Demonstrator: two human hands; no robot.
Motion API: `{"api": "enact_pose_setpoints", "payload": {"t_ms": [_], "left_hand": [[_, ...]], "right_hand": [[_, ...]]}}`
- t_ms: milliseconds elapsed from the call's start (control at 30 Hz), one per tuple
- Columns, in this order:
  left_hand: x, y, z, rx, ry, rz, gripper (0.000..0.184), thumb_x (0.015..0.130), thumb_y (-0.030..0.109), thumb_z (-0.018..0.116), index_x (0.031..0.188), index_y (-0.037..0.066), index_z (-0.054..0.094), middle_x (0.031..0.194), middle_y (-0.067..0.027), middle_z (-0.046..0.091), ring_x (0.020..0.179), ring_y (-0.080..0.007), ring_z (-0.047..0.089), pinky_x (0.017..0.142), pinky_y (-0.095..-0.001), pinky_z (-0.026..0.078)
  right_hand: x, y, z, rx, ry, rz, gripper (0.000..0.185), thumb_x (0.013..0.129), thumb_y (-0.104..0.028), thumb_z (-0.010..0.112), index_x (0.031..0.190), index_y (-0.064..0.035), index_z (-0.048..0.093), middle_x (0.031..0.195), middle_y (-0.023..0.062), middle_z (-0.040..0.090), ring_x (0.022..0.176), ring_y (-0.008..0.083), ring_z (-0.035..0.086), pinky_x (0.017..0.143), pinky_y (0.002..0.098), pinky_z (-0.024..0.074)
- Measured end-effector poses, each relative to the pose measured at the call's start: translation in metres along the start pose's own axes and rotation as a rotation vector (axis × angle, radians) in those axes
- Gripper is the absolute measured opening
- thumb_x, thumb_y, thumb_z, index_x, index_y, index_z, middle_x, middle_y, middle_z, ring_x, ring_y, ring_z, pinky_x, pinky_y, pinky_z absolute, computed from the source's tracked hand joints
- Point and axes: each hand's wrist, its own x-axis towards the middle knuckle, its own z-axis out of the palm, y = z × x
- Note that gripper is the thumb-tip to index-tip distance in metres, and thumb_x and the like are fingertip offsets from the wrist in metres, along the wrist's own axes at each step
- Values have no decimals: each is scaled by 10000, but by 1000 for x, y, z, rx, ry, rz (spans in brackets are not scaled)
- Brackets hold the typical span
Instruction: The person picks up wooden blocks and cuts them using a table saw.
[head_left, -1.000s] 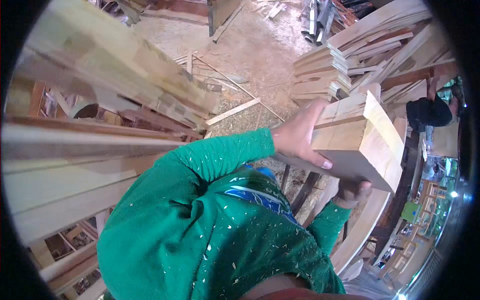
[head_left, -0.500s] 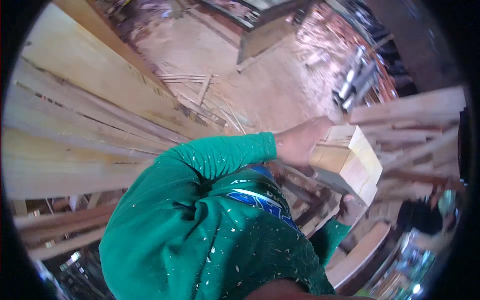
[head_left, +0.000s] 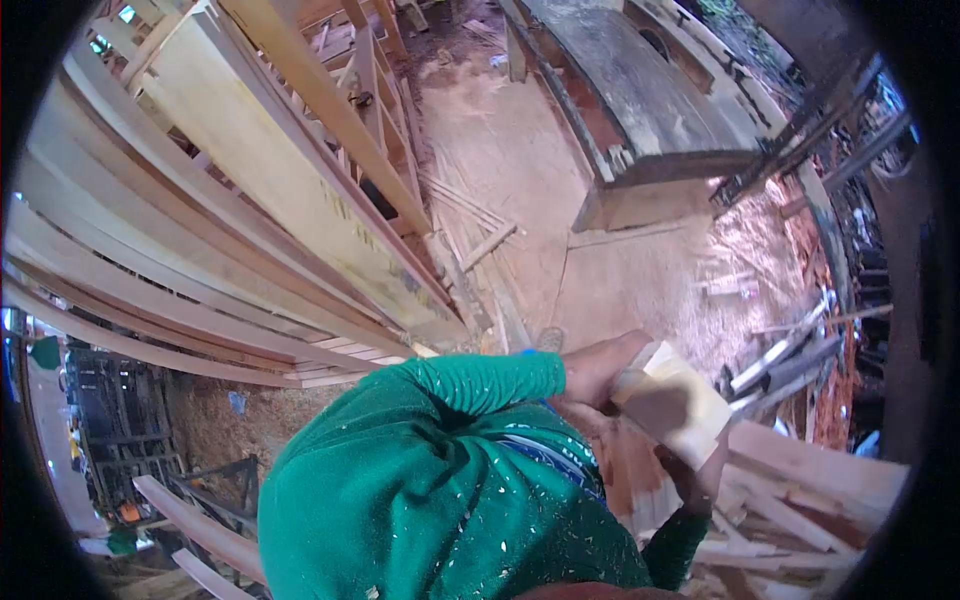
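Note:
A pale stack of short wooden boards (head_left: 675, 400) is held between my two hands in front of my body, smeared by motion. My left hand (head_left: 603, 370) is closed on its left end, with the fingertips partly hidden. At the lower right end, my right hand (head_left: 696, 474) grips the boards from beneath. Both sleeves are green, with pale wood shavings on the shirt. How many boards are in the stack I cannot make out.
Long planks (head_left: 260, 150) lean in rows at the left. A dark worn workbench (head_left: 670, 90) stands at the top right. Thin strips (head_left: 488, 246) lie on the dusty floor. Loose boards (head_left: 810, 475) pile up at the right, beside metal-looking bars (head_left: 790, 360).
My view has swung, bringing the workbench and leaning planks more fully into sight. The boards have tilted and appear lower in view, still between both hands.

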Motion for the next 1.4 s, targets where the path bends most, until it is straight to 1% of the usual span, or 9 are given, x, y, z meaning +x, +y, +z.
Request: {"api": "enact_pose_setpoints", "payload": {"t_ms": [33, 167, 433, 500, 667, 767, 800, 1067, 1400], "left_hand": [[3, -16, 12, 230, 93, 231, 772, 687, 183, 915, 1331, 68, 503, 1266, -133, 596, 1186, -212, 581, 979, -414, 504], [50, -82, -39, 140, 146, 30, 825, 716, 204, 898, 1377, 30, 436, 1282, -190, 581, 1235, -352, 584, 1049, -422, 466], [111, -137, -84, 379, 367, -113, 865, 741, 227, 872, 1434, 5, 406, 1357, -250, 525, 1300, -415, 538, 1102, -444, 429], [133, -135, -89, 344, 463, -179, 880, 730, 219, 875, 1437, 10, 395, 1347, -252, 529, 1296, -417, 534, 1099, -445, 429], [184, -128, -95, 301, 656, -148, 752, 786, 281, 839, 1381, 18, 461, 1305, -200, 582, 1237, -370, 590, 1068, -418, 467], [227, -174, -80, -1211, 981, -260, 486, 975, 370, 629, 1324, 44, 538, 1231, -115, 656, 1158, -260, 659, 1007, -374, 529], [229, -192, -79, -1233, 1051, -267, 510, 963, 343, 647, 1346, 36, 509, 1252, -129, 646, 1174, -273, 650, 1018, -378, 521], [251, -304, -87, 405, 949, -523, 916, 803, 232, 835, 1501, -24, 300, 1376, -268, 565, 1278, -393, 587, 1084, -407, 474], [292, -368, -133, 352, 1055, -495, 904, 727, 124, 830, 1495, 23, 364, 1368, -254, 569, 1305, -396, 558, 1108, -414, 451]], "right_hand": [[13, 5, -17, -55, -164, -221, 901, 692, -143, 928, 1437, -19, 438, 1340, 114, 545, 1211, 263, 568, 1024, 418, 501], [116, -42, 2, -753, -96, -407, 919, 699, -143, 897, 1455, -49, 383, 1358, 117, 509, 1231, 277, 546, 1066, 398, 462], [257, -94, 0, -149, -320, -5, 927, 702, -104, 913, 1454, -88, 370, 1322, 103, 539, 1206, 226, 575, 1008, 375, 519], [318, -86, -31, -704, -463, -379, 966, 668, -77, 931, 1446, -47, 358, 1329, 103, 547, 1236, 234, 563, 1024, 371, 494], [424, -81, -57, -376, -776, -259, 918, 734, -197, 918, 1442, -24, 360, 1320, 131, 569, 1227, 234, 566, 1075, 394, 456], [478, -92, -65, -711, -849, -431, 901, 745, -207, 919, 1437, -19, 374, 1339, 147, 569, 1268, 252, 552, 1079, 393, 452], [487, -93, -72, -633, -852, -319, 905, 744, -212, 922, 1441, -25, 375, 1356, 160, 564, 1284, 260, 546, 1081, 391, 453], [606, -35, -109, -788, -917, -250, 1022, 659, -164, 940, 1478, -19, 345, 1333, 241, 564, 1269, 372, 572, 1084, 417, 459], [670, -36, -87, -535, -971, -96, 816, 798, -27, 831, 1487, -8, 393, 1372, 172, 609, 1284, 269, 589, 1050, 404, 507]]}}
